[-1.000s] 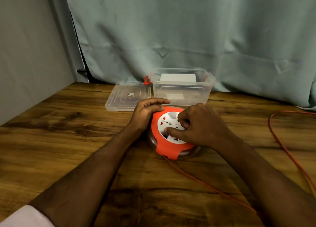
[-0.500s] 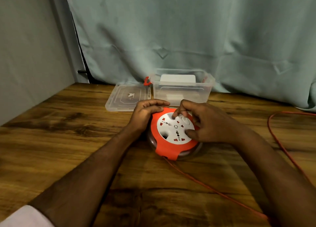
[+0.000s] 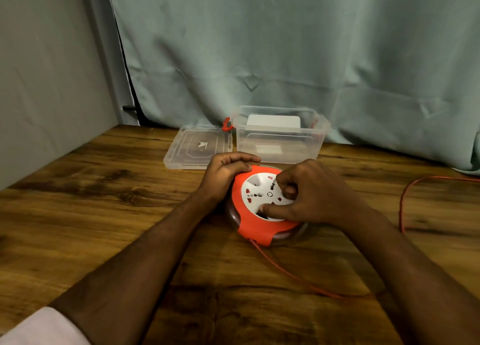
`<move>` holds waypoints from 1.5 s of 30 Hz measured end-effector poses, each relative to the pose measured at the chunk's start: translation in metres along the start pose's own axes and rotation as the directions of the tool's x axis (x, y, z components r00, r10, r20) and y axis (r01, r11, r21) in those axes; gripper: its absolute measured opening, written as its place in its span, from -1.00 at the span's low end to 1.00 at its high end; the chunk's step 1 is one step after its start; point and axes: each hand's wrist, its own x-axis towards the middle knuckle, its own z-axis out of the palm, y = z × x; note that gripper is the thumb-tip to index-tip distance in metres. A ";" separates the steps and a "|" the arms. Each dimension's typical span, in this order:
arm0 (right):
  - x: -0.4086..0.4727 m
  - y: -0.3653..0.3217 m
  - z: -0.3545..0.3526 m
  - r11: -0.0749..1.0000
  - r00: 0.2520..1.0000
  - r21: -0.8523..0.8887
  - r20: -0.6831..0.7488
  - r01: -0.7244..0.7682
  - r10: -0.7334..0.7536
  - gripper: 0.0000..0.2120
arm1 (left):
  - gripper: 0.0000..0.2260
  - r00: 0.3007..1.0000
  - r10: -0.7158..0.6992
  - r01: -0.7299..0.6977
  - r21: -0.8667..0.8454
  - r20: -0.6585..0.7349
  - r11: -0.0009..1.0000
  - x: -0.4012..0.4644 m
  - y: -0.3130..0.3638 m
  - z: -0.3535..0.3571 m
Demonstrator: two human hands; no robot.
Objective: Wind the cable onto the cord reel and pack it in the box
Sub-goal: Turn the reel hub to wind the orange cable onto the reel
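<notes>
An orange cord reel [image 3: 255, 230] with a white socket face lies flat on the wooden table [image 3: 104, 215]. My left hand [image 3: 224, 173] grips the reel's left rim, fingers curled over its far edge. On the white face sits my right hand [image 3: 309, 194], its fingers curled into the disc's recesses and its thumb in a lower one. A thin orange cable [image 3: 291, 272] leaves the reel's near side, runs toward the right under my forearm, and loops back at the right edge. Behind the reel stands a clear plastic box [image 3: 279, 137], uncovered.
The box's clear lid [image 3: 197, 147] lies flat on the table left of the box. A white card leans inside the box. A grey-green curtain [image 3: 285, 59] hangs behind the table and a grey wall [image 3: 46, 85] closes the left side.
My right hand has turned on the white disc, swinging from its far right side round to the near side again. The left hand has stayed on the rim.
</notes>
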 end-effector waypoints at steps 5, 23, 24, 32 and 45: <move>0.003 -0.008 0.012 0.998 0.995 -0.013 -0.081 -0.055 0.054 -0.33 | -0.75 1.000 -0.010 0.010 -0.014 0.001 1.000 0.001 0.001 0.001; -0.003 0.011 -0.015 0.970 0.982 0.244 0.182 -0.004 -0.042 -0.40 | -0.77 0.999 0.047 -0.047 0.031 -0.007 0.998 0.000 0.001 0.000; -0.003 0.010 -0.016 0.968 0.983 0.249 0.182 -0.013 -0.033 -0.37 | -0.77 0.999 0.044 -0.043 0.027 -0.018 0.999 0.000 0.002 0.000; -0.003 0.004 -0.008 0.995 0.999 0.096 0.043 -0.002 -0.002 -0.40 | -0.76 0.999 0.026 -0.026 0.003 -0.042 1.000 0.000 0.002 0.001; 0.003 -0.015 0.016 0.980 0.976 -0.036 -0.104 -0.198 0.193 -0.45 | -0.76 0.998 -0.008 0.005 -0.036 -0.061 0.999 0.001 0.002 0.003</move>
